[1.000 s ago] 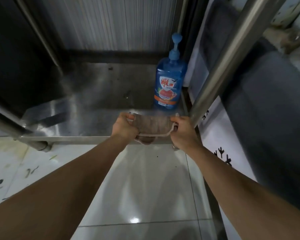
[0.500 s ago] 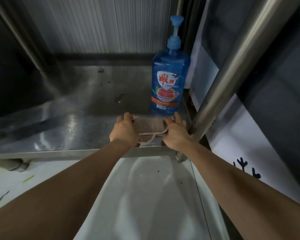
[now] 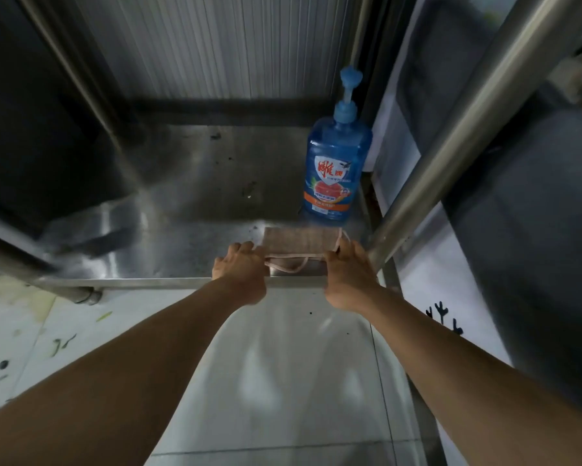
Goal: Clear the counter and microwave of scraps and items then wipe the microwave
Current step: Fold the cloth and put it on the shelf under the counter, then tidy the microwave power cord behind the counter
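Cloth (image 3: 301, 241), folded into a brownish rectangle with a pale pink edging, lies flat on the low steel shelf (image 3: 182, 203) near its front lip, toward the right end. Both hands are at it, 1 at each short end. The left hand (image 3: 241, 272) holds the left end, fingers curled down over the cloth's edge with the knuckles up; the right hand (image 3: 348, 274) holds the right end the same way, its fingers bent over the edging near the corner. So each grip is closed on the cloth, not spread. A loop of the pink edging sags between the 2 hands at the cloth's near side, hanging just over the shelf's front lip.

Just behind the cloth, close to its far edge, a blue pump bottle (image 3: 333, 169) stands upright on the shelf in the right rear part; whether the two touch cannot be told. It has a light blue pump head and a label in red, white and orange. The shelf surface is scuffed and spotted with dark specks. A thick steel post (image 3: 464, 122) rises at an angle just right of the right hand, and a corrugated metal wall (image 3: 215, 45) closes the back. Both bare forearms reach out over a pale tiled floor (image 3: 283, 381), which carries a few green and dark marks at the left.
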`<state>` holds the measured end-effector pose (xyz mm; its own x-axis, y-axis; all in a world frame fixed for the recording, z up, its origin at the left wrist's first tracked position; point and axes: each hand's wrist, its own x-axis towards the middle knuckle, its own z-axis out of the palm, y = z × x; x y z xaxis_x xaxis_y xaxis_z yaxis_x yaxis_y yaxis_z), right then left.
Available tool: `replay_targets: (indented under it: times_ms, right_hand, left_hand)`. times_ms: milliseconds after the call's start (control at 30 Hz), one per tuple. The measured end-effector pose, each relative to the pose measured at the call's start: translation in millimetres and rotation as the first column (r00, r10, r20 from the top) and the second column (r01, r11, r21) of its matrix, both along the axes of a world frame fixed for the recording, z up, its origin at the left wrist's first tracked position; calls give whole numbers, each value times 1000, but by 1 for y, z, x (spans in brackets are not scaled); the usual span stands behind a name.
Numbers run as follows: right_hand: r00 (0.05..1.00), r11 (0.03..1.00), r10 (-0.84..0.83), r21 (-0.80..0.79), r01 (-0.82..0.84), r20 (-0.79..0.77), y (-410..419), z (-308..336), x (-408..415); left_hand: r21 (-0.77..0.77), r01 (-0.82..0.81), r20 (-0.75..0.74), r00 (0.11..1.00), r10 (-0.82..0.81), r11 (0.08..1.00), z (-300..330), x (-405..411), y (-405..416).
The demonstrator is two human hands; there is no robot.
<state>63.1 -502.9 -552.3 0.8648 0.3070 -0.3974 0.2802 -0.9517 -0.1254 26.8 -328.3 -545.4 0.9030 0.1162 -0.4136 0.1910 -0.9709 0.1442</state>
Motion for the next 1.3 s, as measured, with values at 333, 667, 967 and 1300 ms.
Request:
replay_targets:
  times_ms: [333,667,967,1300]
  right_hand:
    - [998,999,45,17,-45,-32,-6,175,-71]
    - [994,993,113,-24,-113,-5,-16,353,-125]
    - [992,995,103,-19,-102,78,-22,495,-146]
    - [986,997,-27,73,15,167,-34,630,-148]
  left_hand:
    - [-88,-47,-11,999,46,995,176,-70,-7]
    - [-92,6,-19,1000,-8,996,353,-123,-21]
    - [-113,99,9,995,-98,989,496,-136,-32]
    - [-43,181,139,975,-174,983,631,-124,-22]
